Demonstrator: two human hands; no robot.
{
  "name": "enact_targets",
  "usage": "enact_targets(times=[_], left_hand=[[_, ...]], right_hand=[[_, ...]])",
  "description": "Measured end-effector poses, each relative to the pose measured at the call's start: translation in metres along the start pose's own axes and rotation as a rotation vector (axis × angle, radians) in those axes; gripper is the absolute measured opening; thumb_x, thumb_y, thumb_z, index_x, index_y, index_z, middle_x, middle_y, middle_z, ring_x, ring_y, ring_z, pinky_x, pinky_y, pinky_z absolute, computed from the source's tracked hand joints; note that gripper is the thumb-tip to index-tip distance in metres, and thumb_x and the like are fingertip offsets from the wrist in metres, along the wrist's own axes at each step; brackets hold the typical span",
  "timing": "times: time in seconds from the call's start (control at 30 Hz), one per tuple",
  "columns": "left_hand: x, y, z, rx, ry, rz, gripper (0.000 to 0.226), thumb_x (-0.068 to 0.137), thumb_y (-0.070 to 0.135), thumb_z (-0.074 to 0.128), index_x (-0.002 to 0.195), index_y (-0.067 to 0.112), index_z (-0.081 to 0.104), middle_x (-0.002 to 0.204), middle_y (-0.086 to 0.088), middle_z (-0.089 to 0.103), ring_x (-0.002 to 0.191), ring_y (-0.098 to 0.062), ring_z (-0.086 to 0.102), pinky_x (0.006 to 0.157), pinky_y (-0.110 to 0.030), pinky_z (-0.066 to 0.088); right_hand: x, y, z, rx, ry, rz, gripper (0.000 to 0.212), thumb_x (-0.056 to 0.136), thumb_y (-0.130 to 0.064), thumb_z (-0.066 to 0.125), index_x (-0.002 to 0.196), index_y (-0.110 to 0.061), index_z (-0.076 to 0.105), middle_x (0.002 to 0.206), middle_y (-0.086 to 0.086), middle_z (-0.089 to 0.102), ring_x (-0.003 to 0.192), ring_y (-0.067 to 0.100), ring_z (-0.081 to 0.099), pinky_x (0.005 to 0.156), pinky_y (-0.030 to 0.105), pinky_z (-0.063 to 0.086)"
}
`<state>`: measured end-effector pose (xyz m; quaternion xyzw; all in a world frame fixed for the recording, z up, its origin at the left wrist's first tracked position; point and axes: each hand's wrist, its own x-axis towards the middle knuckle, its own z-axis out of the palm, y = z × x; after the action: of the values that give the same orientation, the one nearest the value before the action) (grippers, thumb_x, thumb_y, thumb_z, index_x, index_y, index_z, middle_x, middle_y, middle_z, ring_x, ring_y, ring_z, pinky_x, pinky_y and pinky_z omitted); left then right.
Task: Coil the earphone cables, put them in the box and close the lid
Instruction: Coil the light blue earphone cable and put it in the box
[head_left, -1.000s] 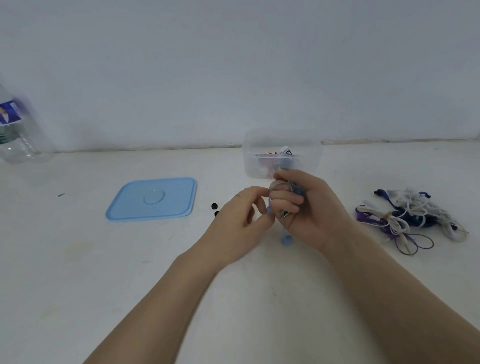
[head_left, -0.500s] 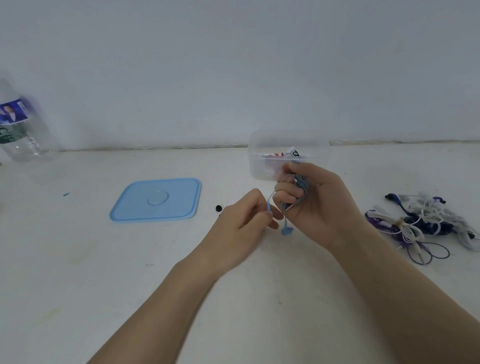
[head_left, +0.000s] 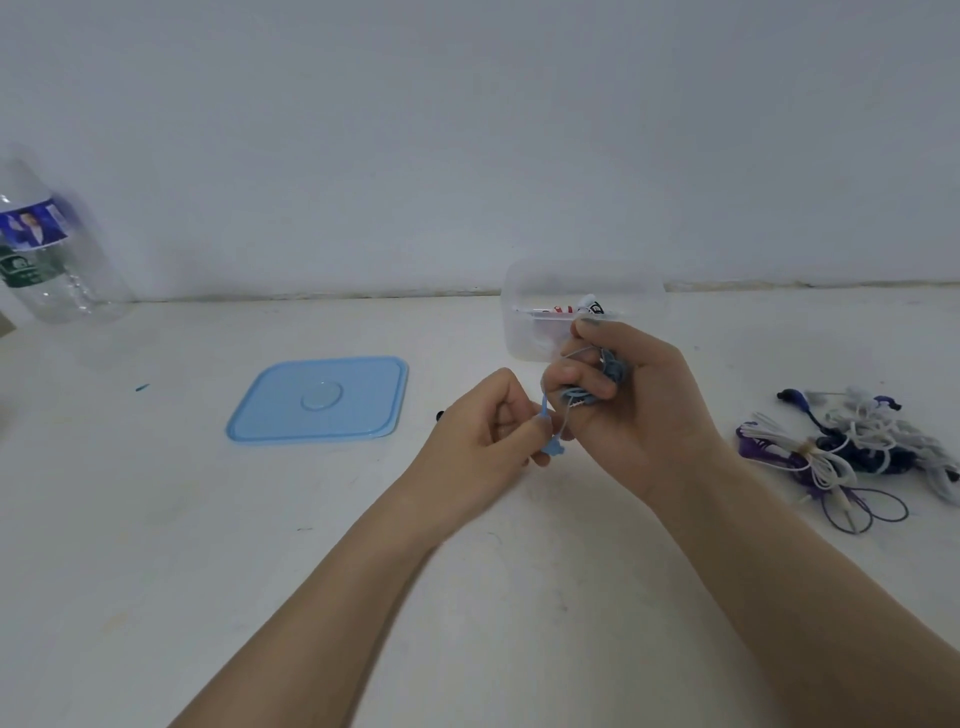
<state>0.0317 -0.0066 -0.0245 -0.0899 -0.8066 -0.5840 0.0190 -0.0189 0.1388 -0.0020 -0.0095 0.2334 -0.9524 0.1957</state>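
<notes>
1. The right hand has its fingers curled round a small bundle of blue earphone cable, holding it up just in front of the box, above the table.
2. The left hand is pinching the loose end of that same blue cable between thumb and fingertips, right beside the right hand. A little blue earbud dangles just under the pinch.
3. The clear plastic box sits open near the back wall, right behind the hands. There's some stuff in it already, white and red bits, but it's too blurry to say exactly what.
4. The blue lid lies flat on the white table, off to the left of the box and well apart from it.
5. On the right side of the table there's a pile of other earphones: white, purple and dark blue cables, some looped, all kinda tangled together.
6. Far left by the wall stands a clear plastic bottle with a blue label.
</notes>
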Motion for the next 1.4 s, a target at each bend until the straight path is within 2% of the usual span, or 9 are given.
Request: enact_targets(times=[0.1,0.17,0.27,0.43,0.6,0.83,1.07,1.27,1.4], left_hand=[[0.001,0.001,-0.002,-0.026,0.015,-0.017,0.023,0.095,0.005,0.064,0.079,0.007,0.047,0.059,0.014,0.066,0.081,-0.025,0.073,0.074,-0.032,0.051],[0.003,0.001,-0.002,-0.043,0.032,-0.033,0.024,0.094,0.002,0.064,0.077,0.007,0.047,0.060,0.010,0.067,0.084,-0.029,0.073,0.071,-0.029,0.051],[0.003,0.000,-0.003,-0.014,0.062,-0.050,0.026,0.091,0.002,0.062,0.072,0.011,0.047,0.058,0.007,0.060,0.067,-0.022,0.058,0.064,-0.031,0.044],[0.006,0.001,-0.008,-0.122,0.171,-0.042,0.026,0.091,-0.003,0.054,0.073,0.010,0.040,0.061,-0.012,0.041,0.051,-0.020,0.033,0.047,-0.026,0.029],[0.009,-0.008,-0.013,-0.146,0.187,-0.024,0.007,0.097,0.004,0.053,0.096,0.009,0.048,0.059,0.001,0.044,0.044,-0.021,0.050,0.052,-0.026,0.043],[0.010,-0.011,-0.017,-0.119,0.183,0.051,0.006,0.100,0.010,0.060,0.096,0.010,0.063,0.066,0.001,0.064,0.058,-0.016,0.062,0.068,-0.030,0.057],[0.009,-0.011,-0.016,-0.167,0.180,0.048,0.016,0.103,0.004,0.053,0.102,0.002,0.068,0.081,-0.003,0.069,0.069,-0.012,0.068,0.073,-0.022,0.056],[0.007,-0.008,-0.015,-0.105,0.183,0.106,0.014,0.101,0.004,0.057,0.106,0.014,0.066,0.085,0.007,0.065,0.065,-0.011,0.068,0.069,-0.018,0.052],[0.006,-0.008,-0.014,-0.106,0.219,0.117,0.011,0.100,0.006,0.060,0.109,0.012,0.059,0.087,0.000,0.069,0.064,-0.011,0.067,0.066,-0.015,0.049]], right_hand=[[0.002,0.001,-0.001,-0.020,-0.001,-0.022,0.024,0.088,0.005,0.053,0.074,-0.013,0.047,0.066,-0.003,0.032,0.048,0.007,0.024,0.051,0.020,0.038],[0.003,0.000,-0.003,-0.044,0.005,-0.037,0.023,0.087,0.005,0.054,0.074,-0.013,0.048,0.065,-0.002,0.032,0.047,0.008,0.023,0.054,0.021,0.037],[0.004,-0.001,-0.008,-0.151,0.017,-0.054,0.026,0.088,0.005,0.055,0.072,-0.014,0.048,0.064,-0.001,0.034,0.049,0.010,0.024,0.060,0.023,0.036],[0.007,0.001,-0.017,-0.673,0.117,-0.062,0.021,0.088,0.001,0.062,0.073,-0.012,0.057,0.063,0.003,0.048,0.054,0.014,0.043,0.059,0.031,0.051],[0.004,0.004,-0.016,-0.896,0.056,0.076,0.019,0.087,-0.008,0.071,0.081,-0.009,0.053,0.079,0.013,0.061,0.056,0.017,0.052,0.074,0.042,0.059],[-0.003,0.006,-0.015,-0.995,-0.047,0.100,0.021,0.091,-0.016,0.069,0.104,-0.002,0.061,0.083,0.017,0.065,0.054,0.020,0.043,0.070,0.040,0.058],[-0.003,0.009,-0.020,-0.751,-0.005,0.140,0.012,0.090,-0.016,0.068,0.100,-0.008,0.067,0.075,0.010,0.063,0.054,0.017,0.044,0.067,0.037,0.056],[-0.002,0.015,-0.021,-0.819,0.010,0.081,0.013,0.094,-0.015,0.065,0.093,-0.002,0.063,0.073,0.008,0.060,0.050,0.016,0.039,0.059,0.030,0.053],[0.000,0.016,-0.024,-0.792,0.010,0.069,0.016,0.094,-0.016,0.065,0.095,0.000,0.062,0.076,0.012,0.058,0.049,0.016,0.036,0.058,0.031,0.053]])
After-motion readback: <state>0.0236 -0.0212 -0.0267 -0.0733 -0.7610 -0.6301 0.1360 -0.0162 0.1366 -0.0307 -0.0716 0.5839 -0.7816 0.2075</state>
